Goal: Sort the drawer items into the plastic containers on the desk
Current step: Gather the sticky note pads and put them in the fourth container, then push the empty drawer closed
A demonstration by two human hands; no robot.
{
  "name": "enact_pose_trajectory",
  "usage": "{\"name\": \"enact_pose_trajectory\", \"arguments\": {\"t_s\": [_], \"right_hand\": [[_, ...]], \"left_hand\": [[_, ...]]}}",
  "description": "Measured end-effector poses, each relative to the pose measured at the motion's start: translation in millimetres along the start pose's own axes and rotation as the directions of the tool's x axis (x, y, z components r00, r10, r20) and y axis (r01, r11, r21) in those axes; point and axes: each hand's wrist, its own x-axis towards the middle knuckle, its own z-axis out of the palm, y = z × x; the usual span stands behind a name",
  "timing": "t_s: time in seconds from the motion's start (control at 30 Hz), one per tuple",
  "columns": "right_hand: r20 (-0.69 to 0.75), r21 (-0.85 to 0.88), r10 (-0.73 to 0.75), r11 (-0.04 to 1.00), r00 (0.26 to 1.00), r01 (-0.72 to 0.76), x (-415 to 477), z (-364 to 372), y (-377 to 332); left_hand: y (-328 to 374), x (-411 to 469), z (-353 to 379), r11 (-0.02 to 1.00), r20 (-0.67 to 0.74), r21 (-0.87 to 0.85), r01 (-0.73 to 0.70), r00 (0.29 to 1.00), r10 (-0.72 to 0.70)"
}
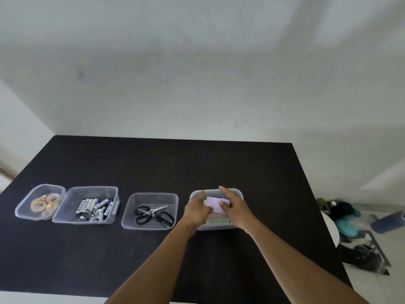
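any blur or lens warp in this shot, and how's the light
Head view: wide-angle warp splays the desk edges outward; at its right edge the blue bottle and floor clutter are smeared by blur; mid-frame the left hand and right hand look slightly soft, the scissors crisper; broad soft shadows cross the wall, no desk glare.

Four clear plastic containers stand in a row across the black desk (153, 163). From its left edge, the first container (20, 210) holds tape rolls (43, 204), the second container (92, 188) batteries (94, 209), the third container (153, 194) scissors (153, 213), and the fourth container (236, 190) paper. The left hand (196, 208) and right hand (236, 208) reach into it, fingers mostly straight, thumbs touching a pale pink pad (215, 202).
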Motion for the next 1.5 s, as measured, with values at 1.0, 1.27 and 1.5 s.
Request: {"name": "enact_pose_trajectory", "arguments": {"t_s": [1.0,1.27,1.5], "right_hand": [[-0.275,0.102,-0.162,0.975,0.948,0.197,-233,-24,-23],[-0.307,0.121,-0.102,0.982,0.946,0.145,-337,2,26],[-0.258,0.091,-0.066,0.992,0.964,0.093,-384,3,92]], "left_hand": [[0,-217,-9,0.978,0.026,-0.108,-0.179,0.983,0.183],[-55,-295,34,0.987,0.087,-0.038,-0.156,0.983,0.159],[-104,-326,83,0.992,0.102,0.026,-0.123,0.988,0.120]]}}
